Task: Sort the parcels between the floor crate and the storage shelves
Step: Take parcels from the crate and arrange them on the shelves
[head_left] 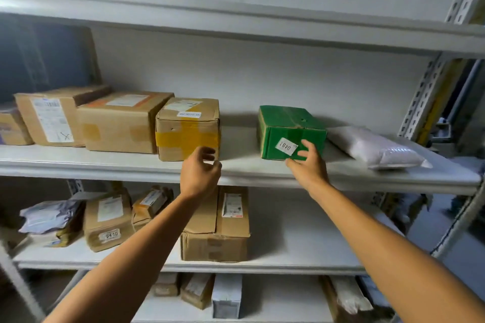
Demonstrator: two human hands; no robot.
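Note:
A green cardboard box point(290, 126) with a white "0401" label stands on the middle shelf point(236, 168), right of centre. My right hand point(307, 165) reaches its front lower face, fingers spread and touching the box near the label. My left hand point(200, 173) hovers in front of the shelf edge, fingers loosely curled and holding nothing, just below a brown box with yellow tape point(187, 128). The floor crate is out of view.
Three more brown parcels point(120, 120) line the middle shelf to the left. A white padded bag point(375, 147) lies right of the green box. Lower shelves hold brown boxes point(215, 225) and bags. A perforated metal upright point(422, 97) bounds the right side.

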